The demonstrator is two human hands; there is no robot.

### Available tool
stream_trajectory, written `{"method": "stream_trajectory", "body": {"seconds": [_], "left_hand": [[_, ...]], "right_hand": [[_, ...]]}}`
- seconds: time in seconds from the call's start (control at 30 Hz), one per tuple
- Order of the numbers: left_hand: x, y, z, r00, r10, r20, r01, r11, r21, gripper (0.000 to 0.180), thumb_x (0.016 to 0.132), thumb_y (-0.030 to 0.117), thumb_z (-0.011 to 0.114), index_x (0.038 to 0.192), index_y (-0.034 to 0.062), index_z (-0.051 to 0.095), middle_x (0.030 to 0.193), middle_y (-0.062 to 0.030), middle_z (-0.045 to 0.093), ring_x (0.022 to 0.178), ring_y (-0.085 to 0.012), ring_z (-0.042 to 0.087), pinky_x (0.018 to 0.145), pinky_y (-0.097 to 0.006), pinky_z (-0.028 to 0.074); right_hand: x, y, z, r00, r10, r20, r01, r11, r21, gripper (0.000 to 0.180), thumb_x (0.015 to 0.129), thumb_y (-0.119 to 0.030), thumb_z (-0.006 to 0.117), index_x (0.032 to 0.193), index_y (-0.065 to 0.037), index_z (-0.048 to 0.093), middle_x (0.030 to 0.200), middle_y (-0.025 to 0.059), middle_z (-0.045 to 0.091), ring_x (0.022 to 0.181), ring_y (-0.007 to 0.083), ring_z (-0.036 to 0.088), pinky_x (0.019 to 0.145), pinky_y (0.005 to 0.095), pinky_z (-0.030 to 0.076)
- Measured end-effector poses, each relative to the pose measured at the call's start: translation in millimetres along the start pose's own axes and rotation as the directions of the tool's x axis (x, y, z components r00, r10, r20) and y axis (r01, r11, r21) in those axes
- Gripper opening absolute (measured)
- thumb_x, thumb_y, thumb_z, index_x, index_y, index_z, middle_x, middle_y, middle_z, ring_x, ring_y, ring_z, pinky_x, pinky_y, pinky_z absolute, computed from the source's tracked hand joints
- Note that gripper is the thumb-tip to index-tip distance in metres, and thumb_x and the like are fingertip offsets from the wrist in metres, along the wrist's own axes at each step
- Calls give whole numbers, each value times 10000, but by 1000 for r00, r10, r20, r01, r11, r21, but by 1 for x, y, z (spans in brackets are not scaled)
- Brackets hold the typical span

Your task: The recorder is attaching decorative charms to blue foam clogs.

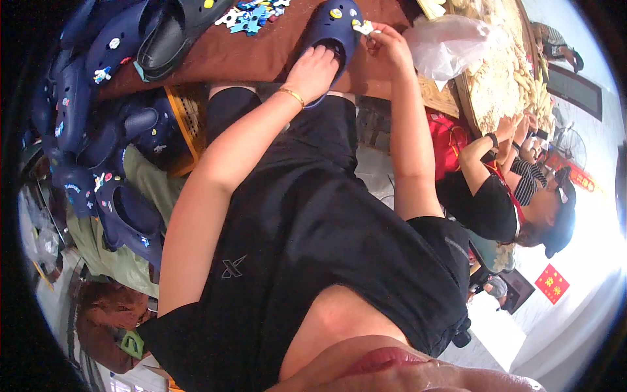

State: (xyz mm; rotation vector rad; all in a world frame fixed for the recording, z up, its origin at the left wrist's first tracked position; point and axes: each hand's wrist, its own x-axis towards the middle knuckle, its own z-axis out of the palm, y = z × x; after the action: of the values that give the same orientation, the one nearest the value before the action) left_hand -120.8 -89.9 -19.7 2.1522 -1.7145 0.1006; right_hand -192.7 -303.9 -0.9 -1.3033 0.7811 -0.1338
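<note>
A navy clog (326,27) with a round yellow charm and a pale charm on its toe lies at the edge of the brown-covered table. My left hand (312,73) reaches into its foot opening and grips it; the fingertips are hidden inside. Beside the toe, my right hand (390,49) pinches a small white shoe charm (363,28) between thumb and fingers, close to the clog's upper. Loose blue, white and red shoe charms (250,17) form a pile on the table, left of the clog.
More navy clogs (70,98) are heaped at the left, next to a black clog (171,40). Below them are a yellow crate (183,124) and a green sack (145,179). A clear plastic bag (450,47) lies at the right, where another person (499,196) sits.
</note>
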Motion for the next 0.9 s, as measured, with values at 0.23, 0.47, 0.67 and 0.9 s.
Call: {"method": "stream_trajectory", "body": {"seconds": [0.23,0.47,0.67,0.9], "left_hand": [[-1,-2,1,999,27,-34,-25,999,42,130,744,137,502,792,64,599,826,-71,554,846,-217,522,760,-313,415],[-2,-3,-4,1000,22,12,-22,998,63,144,736,149,511,815,71,603,850,-61,545,862,-210,508,772,-315,406],[-2,-3,0,998,42,-49,-40,999,29,129,739,136,503,777,66,605,819,-75,553,846,-225,516,759,-332,412],[2,-1,-8,999,49,11,-49,997,57,126,730,140,511,761,67,610,806,-76,554,838,-229,514,750,-328,408]], "right_hand": [[-52,31,44,987,147,-68,-110,915,389,165,820,-76,588,963,-17,533,782,69,579,630,167,556,539,264,457],[-49,25,41,981,184,-63,-172,972,161,113,791,-137,635,865,-74,576,776,21,582,650,134,545,580,259,447],[-33,17,27,934,358,13,-358,934,-4,99,772,-151,652,825,-91,593,776,3,584,660,122,531,607,255,437],[-7,5,24,899,435,46,-422,890,-175,165,702,-122,717,816,-95,601,741,-10,575,688,113,522,594,249,431]]}}
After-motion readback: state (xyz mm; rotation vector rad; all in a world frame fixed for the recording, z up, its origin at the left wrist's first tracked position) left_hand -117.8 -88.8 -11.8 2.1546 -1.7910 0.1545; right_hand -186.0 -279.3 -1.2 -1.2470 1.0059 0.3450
